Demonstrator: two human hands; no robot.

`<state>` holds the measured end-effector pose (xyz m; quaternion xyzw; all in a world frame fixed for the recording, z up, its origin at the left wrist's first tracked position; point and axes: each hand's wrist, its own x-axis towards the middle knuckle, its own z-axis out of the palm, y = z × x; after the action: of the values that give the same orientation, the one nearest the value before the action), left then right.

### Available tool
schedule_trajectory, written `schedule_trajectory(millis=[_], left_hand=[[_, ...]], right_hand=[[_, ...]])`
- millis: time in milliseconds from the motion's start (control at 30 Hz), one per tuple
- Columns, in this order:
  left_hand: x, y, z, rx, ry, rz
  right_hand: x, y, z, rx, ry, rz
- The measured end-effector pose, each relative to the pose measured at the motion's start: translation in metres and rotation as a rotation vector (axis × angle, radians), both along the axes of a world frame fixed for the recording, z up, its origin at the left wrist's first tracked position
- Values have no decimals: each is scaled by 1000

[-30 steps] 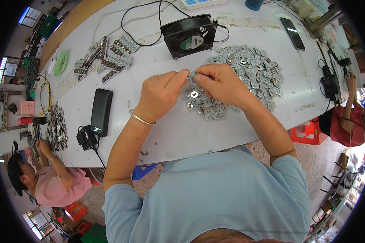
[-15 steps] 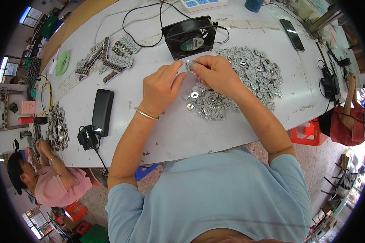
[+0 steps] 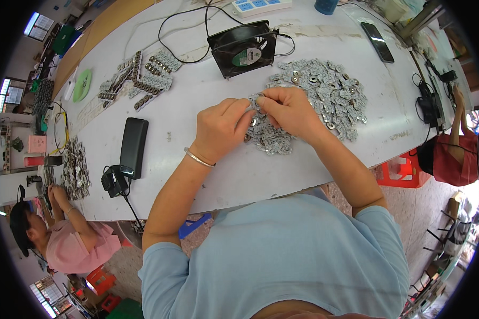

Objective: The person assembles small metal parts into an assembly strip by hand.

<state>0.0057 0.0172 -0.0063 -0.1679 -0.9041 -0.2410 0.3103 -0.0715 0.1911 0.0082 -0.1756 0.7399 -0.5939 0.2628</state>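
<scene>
Fingertips nearly meeting, my left hand and my right hand pinch a small silvery metal part between them. Fingers cover much of it, so its exact kind cannot be made out. Both hands are closed, held above the left edge of a large loose pile of small grey-silver metal parts. A smaller cluster of the same parts lies just under my hands. A metal bangle circles my left wrist.
Beyond my hands stands a black square fan with its cable. Stacked rows of metal parts lie left of it, near a green oval item. A black oblong case and an adapter lie closer. A phone sits far right. Co-workers sit at both sides.
Both hands have come slightly nearer to me and lower, away from the fan and over the pile. The small metal part stays between the fingertips.
</scene>
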Motion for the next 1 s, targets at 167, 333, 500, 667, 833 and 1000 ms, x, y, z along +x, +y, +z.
schedule_trajectory(millis=[167, 333, 500, 667, 833, 1000], left_hand=[[2, 5, -9, 163, -209, -171], [10, 12, 4, 207, -364, -156], [7, 12, 20, 307, -462, -239], [11, 12, 25, 344, -537, -270], [13, 8, 26, 410, -638, -265], [10, -10, 41, 449, -645, -215]], right_hand=[[17, 31, -13, 131, 569, 142], [25, 43, -3, 57, 569, -66], [29, 27, 4, -59, 477, 118], [33, 17, 6, -32, 388, 222], [25, 12, 7, -18, 390, 285], [10, 14, 21, 73, 198, 228]])
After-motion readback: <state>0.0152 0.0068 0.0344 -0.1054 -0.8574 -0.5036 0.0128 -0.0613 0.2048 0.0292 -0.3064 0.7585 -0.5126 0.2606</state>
